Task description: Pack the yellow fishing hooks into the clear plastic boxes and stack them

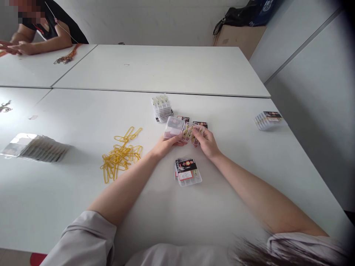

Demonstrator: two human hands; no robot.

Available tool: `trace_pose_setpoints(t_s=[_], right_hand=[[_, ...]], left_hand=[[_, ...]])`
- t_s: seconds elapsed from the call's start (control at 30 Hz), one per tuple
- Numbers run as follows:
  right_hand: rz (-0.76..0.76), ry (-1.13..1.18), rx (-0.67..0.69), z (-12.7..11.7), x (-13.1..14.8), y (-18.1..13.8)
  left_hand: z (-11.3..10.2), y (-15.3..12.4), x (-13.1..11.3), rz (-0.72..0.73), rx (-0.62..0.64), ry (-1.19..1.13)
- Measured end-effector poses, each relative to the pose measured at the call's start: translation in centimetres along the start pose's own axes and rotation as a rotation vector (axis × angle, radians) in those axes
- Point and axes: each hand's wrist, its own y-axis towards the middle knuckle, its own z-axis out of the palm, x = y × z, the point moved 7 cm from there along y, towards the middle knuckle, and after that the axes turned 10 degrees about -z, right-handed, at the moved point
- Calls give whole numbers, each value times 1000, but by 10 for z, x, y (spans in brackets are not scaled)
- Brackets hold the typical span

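Observation:
Between my two hands is a clear plastic box [174, 127] with its lid folded open to the left. Small yellowish pieces lie in its compartments. My left hand [169, 143] grips the box from below, thumb at the middle of its near edge. My right hand [204, 140] holds the compartment side, with fingers over the right end. Just nearer to me lies a short stack of closed boxes [189, 173] with black and red labels. Beyond my hands stands a taller stack of clear boxes [161, 107], and parts of labelled boxes [200, 124] show behind my right hand.
A heap of yellow wire clips [122, 157] lies left of my left forearm. Farther left is a long row of wrapped boxes [41, 147]. Another box stack [267, 121] sits near the table's right edge. A co-worker [47, 33] sits across at far left, near an orange bundle [68, 56].

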Motion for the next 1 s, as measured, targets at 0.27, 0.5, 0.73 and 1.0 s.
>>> trace_pose_setpoints(t_s=[0.27,0.5,0.73,1.0], right_hand=[[-21,18,27,-1,-1,1],[-33,5,93,5,4,0],[16,201,66,4,-11,1],[-8,155,-55,-3,0,2]], left_hand=[[4,3,-1,11,183,-118],[6,1,0,-12,179,-59],[5,-2,-9,33,78,-71],[-1,3,-8,86,-40,-65]])
